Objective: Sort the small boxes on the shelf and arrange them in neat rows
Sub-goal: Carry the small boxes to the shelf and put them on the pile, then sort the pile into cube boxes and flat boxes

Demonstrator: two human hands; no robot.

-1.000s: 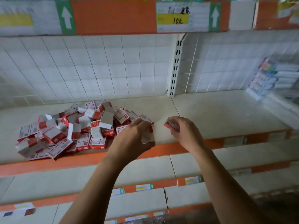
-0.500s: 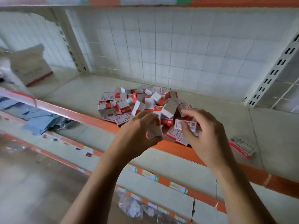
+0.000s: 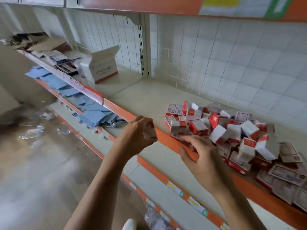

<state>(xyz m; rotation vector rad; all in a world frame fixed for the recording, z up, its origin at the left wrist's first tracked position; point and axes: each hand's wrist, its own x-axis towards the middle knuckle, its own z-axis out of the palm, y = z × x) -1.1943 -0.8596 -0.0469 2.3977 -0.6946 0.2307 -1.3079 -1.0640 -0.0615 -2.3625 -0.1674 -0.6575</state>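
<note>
Red-and-white small box [image 3: 150,132] gripped in the left hand [image 3: 138,131]. Spread loose, the right hand [image 3: 201,157] hovers by the pile [image 3: 249,128].

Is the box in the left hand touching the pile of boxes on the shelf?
Apart. In the head view the left hand grips the small box clear of the pile, with bare orange shelf edge between them.

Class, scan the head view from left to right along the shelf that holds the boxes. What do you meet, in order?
In order: torn cardboard → white carton → left hand holding a small box → pile of small red-and-white boxes.
</note>
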